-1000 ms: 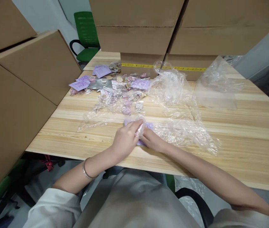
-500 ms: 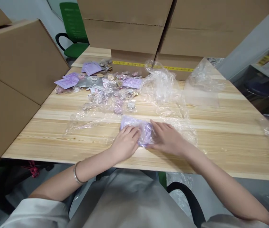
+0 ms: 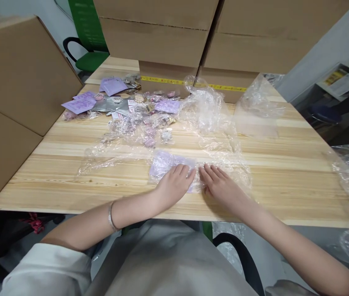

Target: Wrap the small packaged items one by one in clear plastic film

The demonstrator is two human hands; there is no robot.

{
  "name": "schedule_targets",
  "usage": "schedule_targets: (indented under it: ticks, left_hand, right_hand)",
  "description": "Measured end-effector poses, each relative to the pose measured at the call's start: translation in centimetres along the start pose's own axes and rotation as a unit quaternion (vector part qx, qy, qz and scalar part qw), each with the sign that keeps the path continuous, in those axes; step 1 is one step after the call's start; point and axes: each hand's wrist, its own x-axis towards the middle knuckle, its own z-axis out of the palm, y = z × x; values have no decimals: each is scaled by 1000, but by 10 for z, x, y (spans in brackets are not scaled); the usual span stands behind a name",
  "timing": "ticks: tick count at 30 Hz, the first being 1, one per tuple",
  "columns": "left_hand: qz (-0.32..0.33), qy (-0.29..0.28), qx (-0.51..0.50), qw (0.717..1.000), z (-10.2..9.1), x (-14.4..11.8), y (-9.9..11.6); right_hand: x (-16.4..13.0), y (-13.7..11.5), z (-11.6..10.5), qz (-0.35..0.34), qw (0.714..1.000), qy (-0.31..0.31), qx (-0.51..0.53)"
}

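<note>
A flat purple packet (image 3: 160,161) lies near the front of the table, with clear plastic wrap over it. My left hand (image 3: 176,183) rests palm down on the packet's right part, fingers laid out and covering some of it. Just to the right, my right hand (image 3: 219,183) lies with its fingers stretched over crinkled clear film (image 3: 234,168) beside the packet. A narrow gap separates the fingertips of the two hands. Neither hand is closed round anything.
Behind the hands, several small wrapped items lie piled with a purple packet (image 3: 112,86) and a silver pouch (image 3: 111,103). Bunched clear plastic (image 3: 205,102) lies right of them. Large cardboard boxes (image 3: 159,37) stand at the back, and another box (image 3: 14,74) at the left. A green chair (image 3: 91,59) stands beyond.
My left hand has moved right across the purple packet, which now lies flatter and more spread out. My right hand has come off the packet's right side onto the film. The view has shifted slightly.
</note>
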Motion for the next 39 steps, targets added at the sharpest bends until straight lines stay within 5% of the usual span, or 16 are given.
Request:
schedule_targets:
  ticks: [5, 9, 14, 16, 18, 21, 27, 30, 35, 39]
  left_hand:
    - [-12, 19, -101, 995, 12, -9, 1]
    - [-5, 35, -128, 991, 11, -20, -9]
    - [3, 4, -158, 987, 13, -27, -23]
    - [22, -16, -177, 984, 14, -28, -30]
    - [36, -26, -190, 981, 15, -28, -35]
    - [45, -33, -197, 979, 16, -27, -40]
    - [51, -36, -200, 978, 18, -28, -42]
    - [51, -34, -212, 975, 19, -29, -43]
    - [69, -50, -250, 964, 20, -28, -47]
    - [103, -70, -288, 949, 18, -23, -51]
  right_hand:
    - [-12, 7, -1, 7, 997, 54, -53]
    - [-18, 14, -8, 62, 996, 9, -70]
    - [-15, 28, -28, 78, 995, 6, 64]
    - [-11, 35, -36, 110, 973, -5, 203]
    - [-5, 43, -39, 188, 922, -37, 336]
    - [10, 57, -35, 270, 875, -106, 387]
    - [39, 86, -45, 105, 848, -341, 393]
    - [38, 98, -56, 19, 818, -338, 465]
    - [40, 89, -64, -5, 694, -384, 609]
    - [67, 59, -61, -71, 686, -312, 654]
